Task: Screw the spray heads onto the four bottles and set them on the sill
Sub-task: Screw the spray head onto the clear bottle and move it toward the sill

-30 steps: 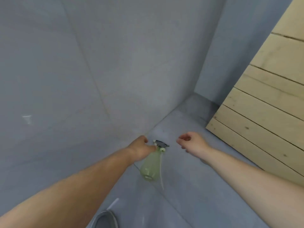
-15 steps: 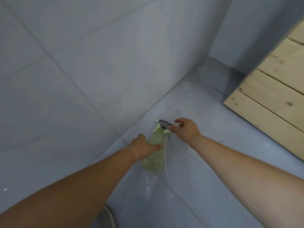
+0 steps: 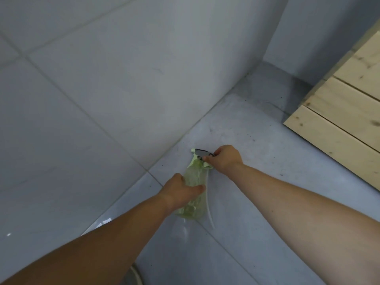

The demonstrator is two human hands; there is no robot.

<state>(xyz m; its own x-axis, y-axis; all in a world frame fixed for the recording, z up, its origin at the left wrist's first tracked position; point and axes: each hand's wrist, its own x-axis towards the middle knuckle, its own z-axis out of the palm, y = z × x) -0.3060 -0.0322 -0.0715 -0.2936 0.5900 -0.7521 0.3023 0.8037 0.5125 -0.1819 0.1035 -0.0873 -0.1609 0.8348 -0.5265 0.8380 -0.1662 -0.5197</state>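
Note:
A pale green see-through spray bottle [image 3: 194, 179] stands on the grey tiled surface [image 3: 257, 202] close to the tiled wall. My left hand [image 3: 181, 189] wraps around its body from the left. My right hand [image 3: 225, 158] is closed on the spray head [image 3: 200, 154], a light green piece with a dark top, at the bottle's neck. A thin white dip tube [image 3: 209, 208] hangs down outside the bottle on its right side. No other bottles are in view.
A pale wooden plank structure [image 3: 345, 112] rises at the right. The tiled wall [image 3: 102, 89] runs along the left and meets the surface in a corner at the back. A curved grey rim [image 3: 136, 274] shows at the bottom edge.
My right hand has come in from the right and closed on the spray head. My left hand slid from the neck down to the bottle's body. The view tilted down.

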